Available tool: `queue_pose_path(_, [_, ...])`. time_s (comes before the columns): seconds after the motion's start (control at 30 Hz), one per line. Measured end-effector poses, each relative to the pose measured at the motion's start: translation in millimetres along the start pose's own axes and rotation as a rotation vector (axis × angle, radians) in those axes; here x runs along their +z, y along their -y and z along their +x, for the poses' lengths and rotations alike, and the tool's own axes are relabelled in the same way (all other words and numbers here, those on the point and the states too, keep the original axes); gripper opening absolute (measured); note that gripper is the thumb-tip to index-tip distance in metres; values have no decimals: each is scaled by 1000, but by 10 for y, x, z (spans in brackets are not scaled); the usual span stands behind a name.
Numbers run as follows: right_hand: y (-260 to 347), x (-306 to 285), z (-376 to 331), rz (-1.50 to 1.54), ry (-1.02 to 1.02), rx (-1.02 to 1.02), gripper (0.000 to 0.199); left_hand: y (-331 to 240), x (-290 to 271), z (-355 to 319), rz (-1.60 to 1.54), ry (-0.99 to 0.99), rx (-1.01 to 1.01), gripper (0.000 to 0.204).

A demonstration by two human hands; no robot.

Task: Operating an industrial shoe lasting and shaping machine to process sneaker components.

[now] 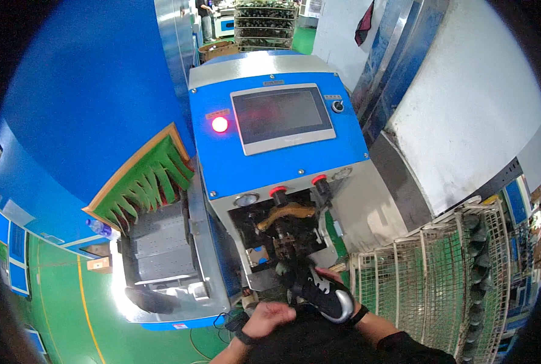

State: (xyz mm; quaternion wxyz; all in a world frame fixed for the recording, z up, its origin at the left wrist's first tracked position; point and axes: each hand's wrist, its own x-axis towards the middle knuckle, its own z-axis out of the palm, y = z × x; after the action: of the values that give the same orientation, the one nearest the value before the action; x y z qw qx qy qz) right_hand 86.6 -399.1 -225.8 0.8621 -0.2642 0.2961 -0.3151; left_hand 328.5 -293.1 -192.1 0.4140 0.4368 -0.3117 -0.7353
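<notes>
A black shoe [321, 291] with a silver toe cap and pale side markings sits tilted in front of the machine's lower opening. My right hand [329, 275] grips it from the right side, its palm mostly hidden behind the shoe. To the left of the shoe, and apart from it, is my left hand [271, 318], fingers stretched toward the right with nothing visible in them. Dark metal workings [284, 239] fill the opening beyond the shoe, below a curved tan pad [287, 212]. Dark bands circle both wrists.
The blue machine panel carries a dark screen [284, 112], a lit red lamp [220, 124] and two red knobs. At left, a slatted conveyor [162, 242] runs under a green fringed curtain [143, 182]. A wire rack [410, 279] stands close on the right. Far back, a person stands.
</notes>
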Motion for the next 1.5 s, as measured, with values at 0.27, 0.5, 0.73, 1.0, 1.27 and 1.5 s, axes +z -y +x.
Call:
queue_pose_path(0.27, [760, 146, 549, -840, -232, -283, 83, 55, -36, 331, -50, -327, -107, 26])
queue_pose_path(0.5, [666, 493, 1151, -1769, -275, -272, 83, 288, -301, 778, -430, -425, -105, 23])
queue_pose_path(0.73, [500, 695, 1457, -2023, -391, -30, 85, 575, -610, 921, -495, -487, -133, 23])
queue_pose_path(1.0, [180, 623, 1470, -1909, -596, -212, 94, 755, -806, 948, -454, -523, -207, 22])
queue_pose_path(1.27, [-14, 572, 1168, -1787, -667, -642, 91, 524, -697, 823, -88, -213, -209, 29])
queue_pose_path(1.5, [-458, 197, -436, -1864, -296, -435, 82, 283, -454, 659, -291, 175, -480, 60])
